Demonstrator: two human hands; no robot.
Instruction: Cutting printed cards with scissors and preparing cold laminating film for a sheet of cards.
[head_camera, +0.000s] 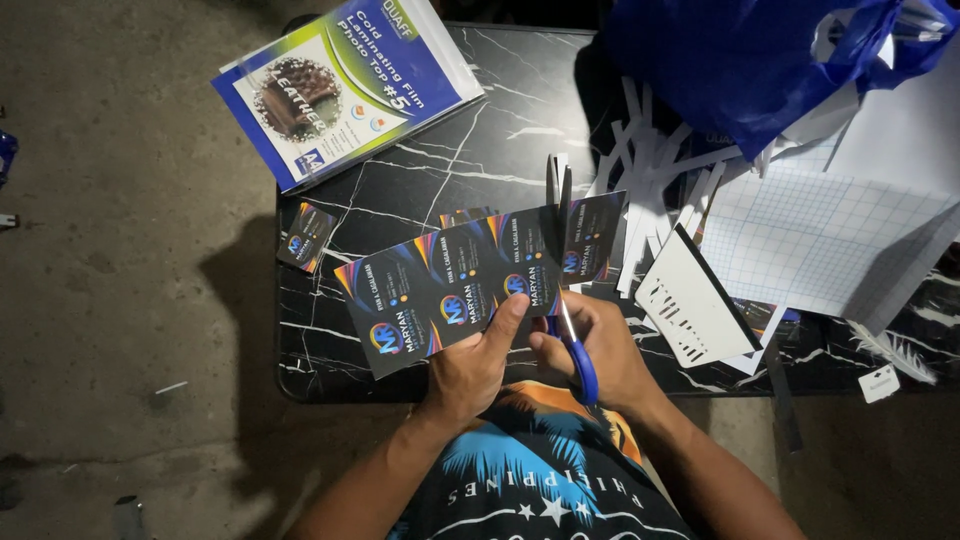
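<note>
Holding a glossy dark strip of printed cards (455, 285) over the black marble table (400, 180), my left hand (470, 365) pinches its 6 o'clock edge; my right hand (600, 355) grips blue-handled scissors (565, 260), blades parted at the strip's 3 o'clock end.

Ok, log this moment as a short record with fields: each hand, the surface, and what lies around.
left hand: left hand grips the printed card strip by its near edge
right hand: right hand works the blue-handled scissors, blades across the strip
surface: black marble-look table
far left: film pack overhanging the table edge
loose piece: single card at the left edge
right side: white paper trimmings, blue plastic bag, grid sheet
</note>
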